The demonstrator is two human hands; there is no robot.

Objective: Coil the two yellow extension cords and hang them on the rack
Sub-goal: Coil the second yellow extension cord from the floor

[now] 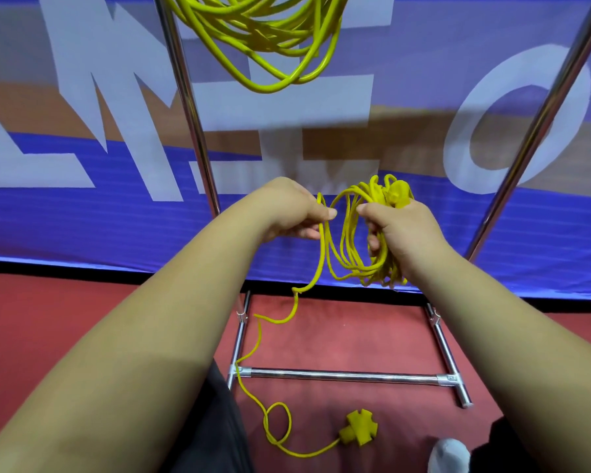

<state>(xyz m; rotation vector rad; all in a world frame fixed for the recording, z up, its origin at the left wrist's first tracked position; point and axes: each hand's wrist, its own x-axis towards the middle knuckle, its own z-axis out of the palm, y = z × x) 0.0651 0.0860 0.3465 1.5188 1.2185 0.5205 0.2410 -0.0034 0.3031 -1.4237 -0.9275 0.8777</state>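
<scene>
Right grip: clenched round the gathered loops of the second cord. Left grip: pinched the feeding strand just beside it. Below both: loose tail and socket block on the floor. Above: first cord, coiled, on the rack. I judged even, untwisted loops best.

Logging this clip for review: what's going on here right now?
A person is coiling a yellow extension cord. The right hand grips the gathered loops while the left hand pinches the strand feeding in. The uncoiled tail trails down to the red floor, its socket end lying near the base of the rack. A second yellow coil hangs above, between the rack's uprights.
</scene>
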